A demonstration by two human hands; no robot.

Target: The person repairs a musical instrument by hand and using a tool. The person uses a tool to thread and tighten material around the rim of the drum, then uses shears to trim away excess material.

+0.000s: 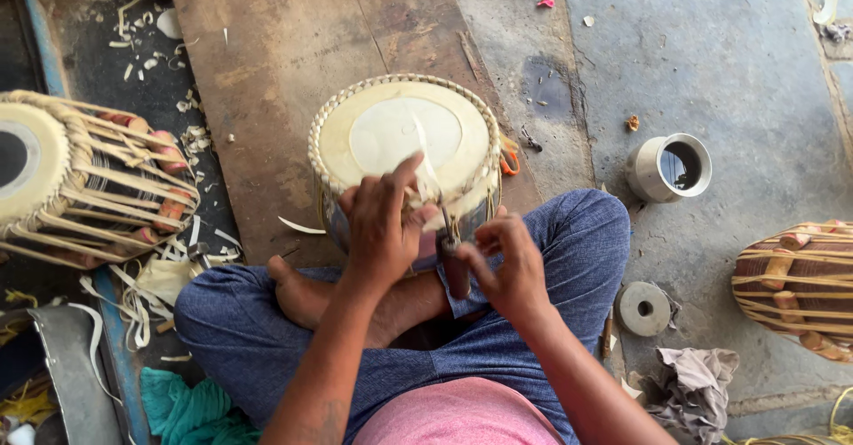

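Note:
A small round drum (404, 134) with a cream skin head and a braided rim rests between my crossed legs. My left hand (382, 227) grips the drum's near edge and pinches a thin pale strip (425, 165) that rises from the rim. My right hand (506, 263) holds a tool with a dark red-brown wooden handle (456, 267), its metal tip at the drum's near rim. I sit on the floor in blue trousers, bare foot (298, 290) under the drum.
A brown board (293, 45) lies under the drum. Another laced drum (80, 178) lies at left among pale shavings, a third (795, 285) at right. A metal cup (671, 168), a round disc (643, 308), a grey rag (693, 383) and teal cloth (191, 409) sit around.

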